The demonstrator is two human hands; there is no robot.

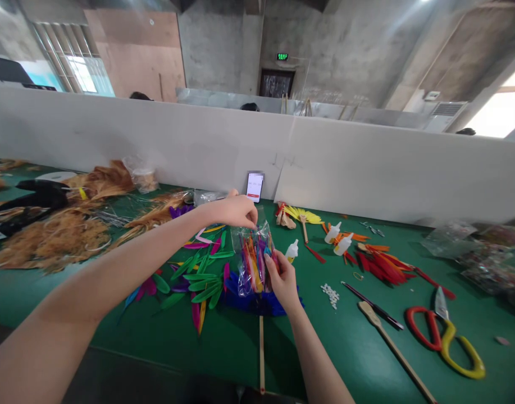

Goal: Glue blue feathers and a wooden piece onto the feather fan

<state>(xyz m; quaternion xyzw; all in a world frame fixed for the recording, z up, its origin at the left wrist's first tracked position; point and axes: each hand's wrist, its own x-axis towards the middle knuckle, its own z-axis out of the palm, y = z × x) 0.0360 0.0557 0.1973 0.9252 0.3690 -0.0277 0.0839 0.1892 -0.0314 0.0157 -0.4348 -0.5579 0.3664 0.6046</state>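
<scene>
A clear plastic bag (245,275) full of coloured feathers (256,264) is held up above the green table. My right hand (282,276) grips the side of the bag, thumb on its front. At the bag's top edge, my left hand (237,211) has its fingers pinched downward; whether a feather or the plastic is between them is hidden. Below the bag lies a blue feather fan (236,300) with a thin wooden stick (261,353) pointing toward me. Loose green feathers (204,283) are spread just left of it, among pink, purple and yellow ones.
Scissors (442,331), a pen (373,306), a wooden stick (396,350), white beads (331,295) and glue bottles (343,244) lie to the right, near red feathers (383,266). Brown fibres (63,238) cover the left. A phone (254,186) leans on the white partition (198,137).
</scene>
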